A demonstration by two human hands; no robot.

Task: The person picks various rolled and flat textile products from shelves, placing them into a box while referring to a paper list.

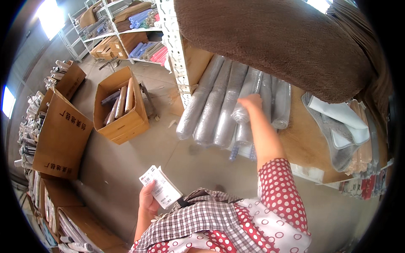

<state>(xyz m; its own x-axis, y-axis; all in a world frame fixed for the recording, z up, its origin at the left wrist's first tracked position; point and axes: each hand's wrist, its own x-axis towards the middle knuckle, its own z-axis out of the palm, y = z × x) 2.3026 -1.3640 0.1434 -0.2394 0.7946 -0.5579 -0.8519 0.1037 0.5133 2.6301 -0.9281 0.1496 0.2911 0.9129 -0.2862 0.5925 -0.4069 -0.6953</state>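
Right hand [252, 101] on plastic-wrapped grey roll [247, 98]

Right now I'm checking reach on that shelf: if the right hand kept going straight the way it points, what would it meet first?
The right hand already rests on a grey plastic-wrapped roll; going on, it would probably push along that roll, though depth is unclear.

Brightness: even daylight, bright overall, the concrete floor [139, 156] pale and washed.
Light source: blown-out windows [48, 17] far up-left of the left hand [148, 200], and a white patch at the top edge above the right hand [252, 101].
Glare: sheen on the plastic-wrapped rolls [215, 109] just left of the right hand (soft streaks, not harsh).
Shadows: faint, a soft one on the floor below the rolls.
Distortion: strong fisheye, shelf posts bend, black rim at the corners.
Sharpness: centre fairly crisp, edges smeared.
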